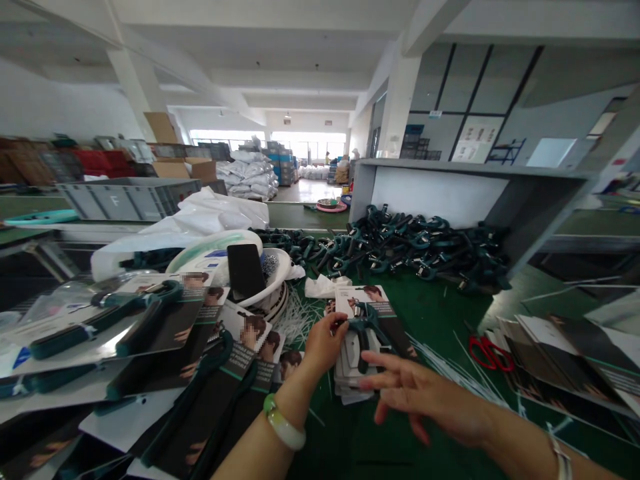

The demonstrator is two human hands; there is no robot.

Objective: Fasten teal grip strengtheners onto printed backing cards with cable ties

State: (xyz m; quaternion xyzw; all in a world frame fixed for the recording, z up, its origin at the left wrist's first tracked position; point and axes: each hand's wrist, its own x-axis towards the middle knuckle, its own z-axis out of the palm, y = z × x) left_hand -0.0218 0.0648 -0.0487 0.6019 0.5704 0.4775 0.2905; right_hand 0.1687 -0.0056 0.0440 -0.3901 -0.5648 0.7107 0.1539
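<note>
A dark green hand grip strengthener [364, 327] with a metal spring lies on a printed backing card [396, 330], atop a small stack of cards on the green table. My left hand [324, 343], wearing a green-and-white bangle, pinches the strengthener's left side at the card's edge. Just right of the strengthener, my right hand [425, 397] is open, fingers spread, with nothing in it. At the left are piled carded grip strengtheners [165, 320], their handles fastened with white ties. Loose grip strengtheners [400, 243] are heaped behind my hands.
White plastic ties [300, 313] lie beside a white basin [280, 283] holding a black phone [245, 270]. Red-handled scissors [490, 353] and stacked cards [565, 367] are at the right. A grey open-fronted shelf [475, 172] stands behind the heap; a grey crate [130, 199] is far left.
</note>
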